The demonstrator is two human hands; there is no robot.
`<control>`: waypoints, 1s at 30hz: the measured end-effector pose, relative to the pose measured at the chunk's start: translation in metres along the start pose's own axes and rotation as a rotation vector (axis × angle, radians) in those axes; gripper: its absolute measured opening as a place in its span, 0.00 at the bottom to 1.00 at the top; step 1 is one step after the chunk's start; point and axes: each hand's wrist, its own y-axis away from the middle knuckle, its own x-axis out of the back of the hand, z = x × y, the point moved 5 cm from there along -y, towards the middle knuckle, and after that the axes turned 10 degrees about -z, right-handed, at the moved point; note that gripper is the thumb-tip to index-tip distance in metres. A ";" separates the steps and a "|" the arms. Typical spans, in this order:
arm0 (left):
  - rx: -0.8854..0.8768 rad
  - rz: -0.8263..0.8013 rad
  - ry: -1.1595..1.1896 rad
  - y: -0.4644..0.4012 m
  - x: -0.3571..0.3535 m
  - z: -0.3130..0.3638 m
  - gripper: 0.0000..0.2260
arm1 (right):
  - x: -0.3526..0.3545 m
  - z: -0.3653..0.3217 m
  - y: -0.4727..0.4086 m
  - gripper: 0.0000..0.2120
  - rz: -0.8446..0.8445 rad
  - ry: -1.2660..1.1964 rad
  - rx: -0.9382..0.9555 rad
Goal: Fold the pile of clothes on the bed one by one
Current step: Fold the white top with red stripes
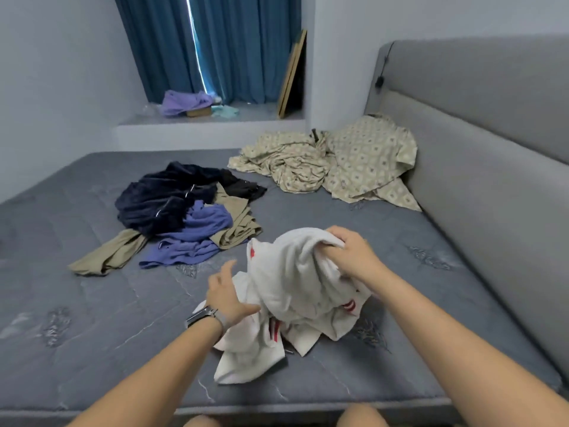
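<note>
No text, label, brand or number can be read anywhere. The white garment (295,291) carries short red stripes, but these are plain marks and form no letters or legible logo.

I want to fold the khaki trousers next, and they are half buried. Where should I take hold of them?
Probably by the free leg of the khaki trousers, coming from the left. It stretches out flat on the mattress, clear of the pile, while the other end lies under the purple top and dark jacket.
</note>
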 end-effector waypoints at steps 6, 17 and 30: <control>-0.197 0.132 -0.112 0.047 0.026 0.059 0.22 | 0.017 -0.088 0.068 0.05 -0.024 -0.051 0.178; -0.425 0.030 0.700 0.141 0.168 0.134 0.18 | 0.066 -0.124 0.124 0.07 0.324 0.581 0.008; -0.732 0.623 0.447 0.209 0.306 0.210 0.10 | 0.132 -0.254 0.132 0.17 0.614 0.452 0.275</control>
